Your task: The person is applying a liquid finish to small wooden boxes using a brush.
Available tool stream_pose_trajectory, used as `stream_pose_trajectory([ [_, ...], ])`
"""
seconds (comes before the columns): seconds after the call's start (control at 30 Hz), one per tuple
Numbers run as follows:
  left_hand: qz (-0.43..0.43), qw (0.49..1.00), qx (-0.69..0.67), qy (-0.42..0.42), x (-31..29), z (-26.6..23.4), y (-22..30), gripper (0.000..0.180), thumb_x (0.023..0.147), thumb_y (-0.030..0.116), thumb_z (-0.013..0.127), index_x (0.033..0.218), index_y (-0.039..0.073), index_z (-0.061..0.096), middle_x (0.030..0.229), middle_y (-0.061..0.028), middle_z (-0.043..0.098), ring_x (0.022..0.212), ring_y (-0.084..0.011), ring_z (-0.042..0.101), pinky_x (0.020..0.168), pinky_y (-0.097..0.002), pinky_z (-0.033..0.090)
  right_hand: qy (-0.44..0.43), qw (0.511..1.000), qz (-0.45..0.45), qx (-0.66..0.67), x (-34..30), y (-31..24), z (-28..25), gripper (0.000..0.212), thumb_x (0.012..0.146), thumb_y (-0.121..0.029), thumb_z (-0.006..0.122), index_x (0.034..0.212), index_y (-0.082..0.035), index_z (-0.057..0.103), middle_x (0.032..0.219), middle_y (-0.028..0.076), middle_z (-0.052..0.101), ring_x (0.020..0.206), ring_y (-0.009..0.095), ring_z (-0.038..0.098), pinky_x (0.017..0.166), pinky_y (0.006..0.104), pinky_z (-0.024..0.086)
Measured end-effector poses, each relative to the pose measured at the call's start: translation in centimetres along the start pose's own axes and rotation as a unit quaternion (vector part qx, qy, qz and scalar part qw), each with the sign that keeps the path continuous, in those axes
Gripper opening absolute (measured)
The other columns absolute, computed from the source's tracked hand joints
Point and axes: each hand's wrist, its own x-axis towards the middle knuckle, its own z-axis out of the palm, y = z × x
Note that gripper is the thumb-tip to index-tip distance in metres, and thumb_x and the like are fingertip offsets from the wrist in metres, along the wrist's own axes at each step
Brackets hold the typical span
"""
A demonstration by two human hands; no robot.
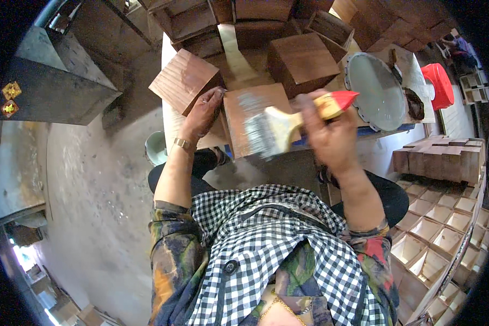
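Observation:
My right hand (331,136), somewhat blurred, is closed round the handle of a wide paintbrush (280,127) with a red-tipped yellow handle. Its pale wet bristles rest on the face of a brown wooden box (269,98), where whitish streaks show. On that box's left edge, the fingers of my left hand (201,115) are closed, steadying it; part of their grip is hidden. Another wooden box (183,79) stands tilted just beyond my left hand. A darker wooden box (302,60) sits behind the brushed one.
A round white tub (355,111) of milky liquid stands at the table's right, with a red plastic container (439,86) beyond. More wooden boxes (187,22) crowd the far side. Light wooden compartments (429,228) lie low on the right. A grey metal cabinet (60,89) stands left.

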Motion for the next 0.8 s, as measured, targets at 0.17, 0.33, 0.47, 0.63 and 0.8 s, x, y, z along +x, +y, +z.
stream_pose_trajectory([
  [0.17, 0.034, 0.997, -0.049, -0.051, -0.6, -0.5, -0.8, 0.026, 0.087, 0.029, 0.049, 0.090, 0.004, 0.051, 0.083, 0.0042, 0.050, 0.077, -0.0043, 0.044, 0.069, -0.0188, 0.038, 0.121, 0.982, 0.119, -0.088, -0.6, 3.9, -6.2, 0.023, 0.082, -0.023, 0.057, 0.076, -0.001, 0.058, 0.066, 0.005, 0.059, 0.058, 0.016, 0.055, 0.053, 0.0300, 0.044],
  [0.33, 0.036, 0.985, -0.168, -0.015, -0.3, 0.8, -2.1, 0.021, 0.086, 0.028, 0.049, 0.086, 0.007, 0.051, 0.081, 0.0025, 0.051, 0.075, -0.0069, 0.046, 0.068, -0.0207, 0.038, 0.221, 0.955, 0.199, -0.017, -3.2, 6.5, -9.9, 0.023, 0.084, -0.023, 0.053, 0.076, -0.002, 0.055, 0.061, 0.005, 0.054, 0.041, 0.008, 0.047, 0.032, 0.0186, 0.032],
  [0.47, 0.030, 0.963, -0.266, 0.006, 0.2, 1.9, -2.6, 0.016, 0.085, 0.024, 0.050, 0.087, 0.008, 0.051, 0.082, 0.0001, 0.053, 0.079, -0.0114, 0.048, 0.073, -0.0247, 0.038, 0.243, 0.935, 0.250, 0.060, -5.0, 7.3, -9.7, 0.023, 0.085, -0.023, 0.051, 0.076, -0.002, 0.054, 0.059, 0.004, 0.054, 0.041, 0.008, 0.047, 0.033, 0.0191, 0.033],
  [0.63, 0.061, 0.978, -0.200, 0.010, -0.1, 2.1, -0.9, 0.024, 0.085, 0.022, 0.049, 0.099, 0.003, 0.051, 0.091, -0.0043, 0.054, 0.089, -0.0141, 0.049, 0.082, -0.0271, 0.036, 0.255, 0.930, 0.247, 0.090, -6.6, 8.5, -8.0, 0.023, 0.084, -0.023, 0.051, 0.076, -0.002, 0.055, 0.058, 0.004, 0.054, 0.040, 0.009, 0.048, 0.033, 0.0190, 0.034],
  [0.8, 0.187, 0.973, 0.078, 0.114, -1.4, 3.9, 2.3, 0.029, 0.087, 0.018, 0.046, 0.108, -0.002, 0.050, 0.099, -0.0103, 0.055, 0.094, -0.0188, 0.051, 0.084, -0.0298, 0.038, 0.311, 0.893, 0.287, 0.152, -7.7, 9.7, -7.2, 0.022, 0.084, -0.023, 0.052, 0.076, -0.003, 0.055, 0.059, 0.005, 0.055, 0.040, 0.009, 0.048, 0.032, 0.0187, 0.034],
])
